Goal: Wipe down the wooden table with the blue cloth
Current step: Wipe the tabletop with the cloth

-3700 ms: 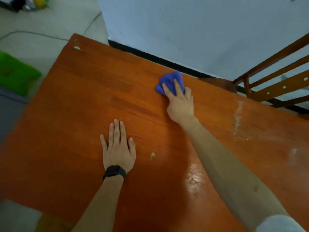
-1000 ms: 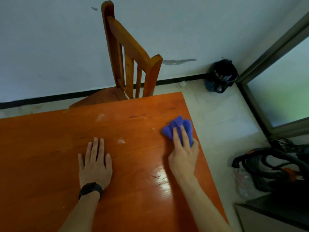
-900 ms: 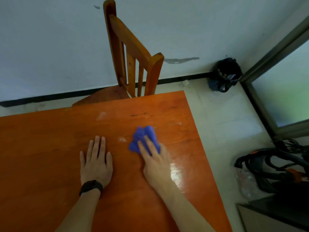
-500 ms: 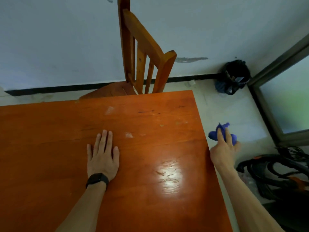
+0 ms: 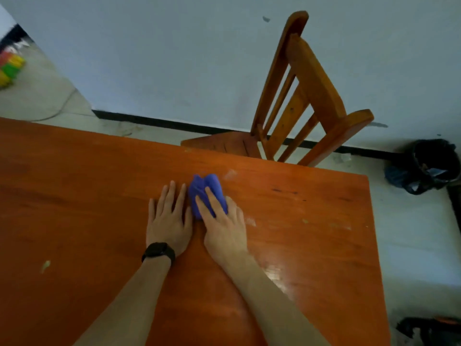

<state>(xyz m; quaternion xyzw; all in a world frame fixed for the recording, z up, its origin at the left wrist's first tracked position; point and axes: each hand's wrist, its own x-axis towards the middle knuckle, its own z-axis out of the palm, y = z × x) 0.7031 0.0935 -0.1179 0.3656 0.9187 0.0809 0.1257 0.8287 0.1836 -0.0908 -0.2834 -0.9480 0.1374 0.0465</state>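
Note:
The orange-brown wooden table fills the lower left and middle of the view. A bunched blue cloth lies on it near the middle. My right hand presses down on the cloth with straight fingers laid over it. My left hand, with a black watch on the wrist, rests flat on the table right beside the cloth, fingers straight. Pale smears and small crumbs mark the wood to the right of my hands.
A wooden chair stands at the table's far edge against the pale wall. A black bin bag sits on the floor at right. Dark cables lie at bottom right. The table's right edge runs close by.
My right hand has come back from beyond the table's right edge and swept the cloth left, up beside my left hand. The view has swung left.

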